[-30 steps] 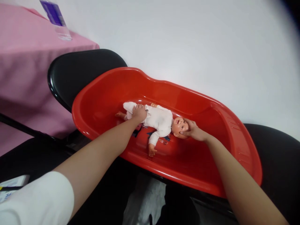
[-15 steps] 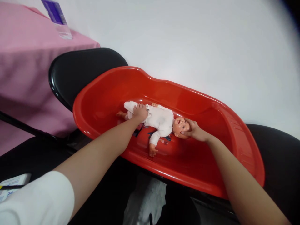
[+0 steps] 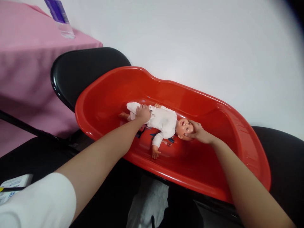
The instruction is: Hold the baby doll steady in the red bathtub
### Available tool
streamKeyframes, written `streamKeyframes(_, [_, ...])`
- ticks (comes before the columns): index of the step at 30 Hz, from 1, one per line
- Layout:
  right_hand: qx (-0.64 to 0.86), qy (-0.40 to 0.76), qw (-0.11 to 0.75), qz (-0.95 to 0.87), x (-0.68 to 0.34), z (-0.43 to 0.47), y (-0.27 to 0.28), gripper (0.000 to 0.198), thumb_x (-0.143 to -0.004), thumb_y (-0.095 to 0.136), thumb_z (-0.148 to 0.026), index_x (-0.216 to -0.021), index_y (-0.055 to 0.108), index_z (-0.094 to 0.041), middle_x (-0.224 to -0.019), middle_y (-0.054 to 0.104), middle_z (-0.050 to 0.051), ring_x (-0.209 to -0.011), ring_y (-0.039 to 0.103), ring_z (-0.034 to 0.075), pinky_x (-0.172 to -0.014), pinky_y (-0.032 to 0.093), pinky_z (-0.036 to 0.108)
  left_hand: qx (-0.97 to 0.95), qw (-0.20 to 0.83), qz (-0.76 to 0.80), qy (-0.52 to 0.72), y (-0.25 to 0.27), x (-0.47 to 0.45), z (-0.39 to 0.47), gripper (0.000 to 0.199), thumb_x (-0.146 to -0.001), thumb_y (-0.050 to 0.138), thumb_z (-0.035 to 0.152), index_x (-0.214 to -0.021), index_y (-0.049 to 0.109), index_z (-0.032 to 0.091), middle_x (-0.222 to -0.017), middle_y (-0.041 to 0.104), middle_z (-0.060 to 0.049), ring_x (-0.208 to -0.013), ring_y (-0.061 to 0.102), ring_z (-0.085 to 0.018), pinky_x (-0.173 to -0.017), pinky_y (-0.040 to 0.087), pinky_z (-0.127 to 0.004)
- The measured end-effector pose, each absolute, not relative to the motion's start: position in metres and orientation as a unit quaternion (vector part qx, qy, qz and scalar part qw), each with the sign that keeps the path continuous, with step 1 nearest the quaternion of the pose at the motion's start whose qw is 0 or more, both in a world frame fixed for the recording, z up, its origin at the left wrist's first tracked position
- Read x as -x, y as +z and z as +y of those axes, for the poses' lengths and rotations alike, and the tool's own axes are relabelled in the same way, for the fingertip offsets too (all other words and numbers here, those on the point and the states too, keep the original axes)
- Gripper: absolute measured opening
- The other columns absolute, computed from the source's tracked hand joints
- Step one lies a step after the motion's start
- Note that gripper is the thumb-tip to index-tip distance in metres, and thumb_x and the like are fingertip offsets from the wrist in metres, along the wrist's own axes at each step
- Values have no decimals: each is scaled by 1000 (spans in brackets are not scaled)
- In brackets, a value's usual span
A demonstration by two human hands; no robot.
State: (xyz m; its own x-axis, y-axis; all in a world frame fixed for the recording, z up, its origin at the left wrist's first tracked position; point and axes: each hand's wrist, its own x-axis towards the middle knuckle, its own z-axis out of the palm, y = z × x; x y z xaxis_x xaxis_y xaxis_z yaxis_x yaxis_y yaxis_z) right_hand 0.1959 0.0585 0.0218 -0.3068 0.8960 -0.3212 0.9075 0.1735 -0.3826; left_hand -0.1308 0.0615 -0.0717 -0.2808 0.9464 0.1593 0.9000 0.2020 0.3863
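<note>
A baby doll [image 3: 165, 122] in a white outfit lies on its back in a red baby bathtub [image 3: 199, 175], its head toward the right. My left hand [image 3: 143, 113] is closed on the doll's clothing around the hips and upper legs. One bare foot shows left of that hand. My right hand [image 3: 199, 131] cups the top of the doll's head, thumb on the near side and fingers on the far side. The doll's near arm is stretched out over the tub floor, where a printed picture partly shows.
Black chairs stand under the tub, with one backrest [image 3: 90, 66] at the left and a dark seat [image 3: 282, 152] at the right. A pink-covered table [image 3: 35, 34] bears a purple and clear package [image 3: 59, 17]. Behind the tub rises a white wall [image 3: 190, 41]. A white box [image 3: 16, 185] lies lower left.
The whole view has shifted very slightly. Both hands keep the same hold on the doll, which lies in the same place in the tub.
</note>
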Motion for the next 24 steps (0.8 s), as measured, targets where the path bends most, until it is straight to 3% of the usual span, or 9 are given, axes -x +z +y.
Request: streamKeyframes(24, [-583,-253,15,772,-195,58,22,96,-67,67,-59,-147,20,-32,-144,23,10,-135,28,36,-114,27,50,-593,49,776,207,-76,131,65,39,-92,36,26,-125,54,16,-131,54,-13,-126,40,-26,-111,23,-46])
